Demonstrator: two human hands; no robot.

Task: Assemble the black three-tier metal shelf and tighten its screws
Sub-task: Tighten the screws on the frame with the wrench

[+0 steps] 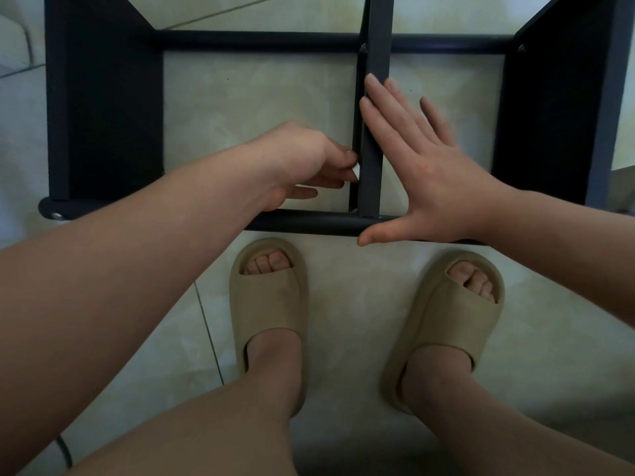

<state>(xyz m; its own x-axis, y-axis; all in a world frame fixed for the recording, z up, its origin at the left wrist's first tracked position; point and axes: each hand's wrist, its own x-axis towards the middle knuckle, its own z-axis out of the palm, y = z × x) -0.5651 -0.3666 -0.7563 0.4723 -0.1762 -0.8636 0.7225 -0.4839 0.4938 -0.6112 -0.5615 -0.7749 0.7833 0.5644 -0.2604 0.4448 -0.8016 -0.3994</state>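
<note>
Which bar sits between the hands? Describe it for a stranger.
Find the black shelf frame on the tiled floor, beyond the tan slippers. Between its two wide side panels, one narrow bar joins the near tube to the far tube. Only it has the right hand flat against it.

- The left hand (302, 163) is held with its back up, at the end of a left forearm (154, 228) stretched forward.
- Its thumb and forefinger are drawn together at the tips; whether anything is pinched between them cannot be told.
- Its other fingers are kept loosely extended just beneath that pinch.
- The right hand (422, 166) is laid flat, its fingers (381, 108) straight and spread.
- The right thumb (378, 235) is stretched wide, well apart from those fingers.
</note>
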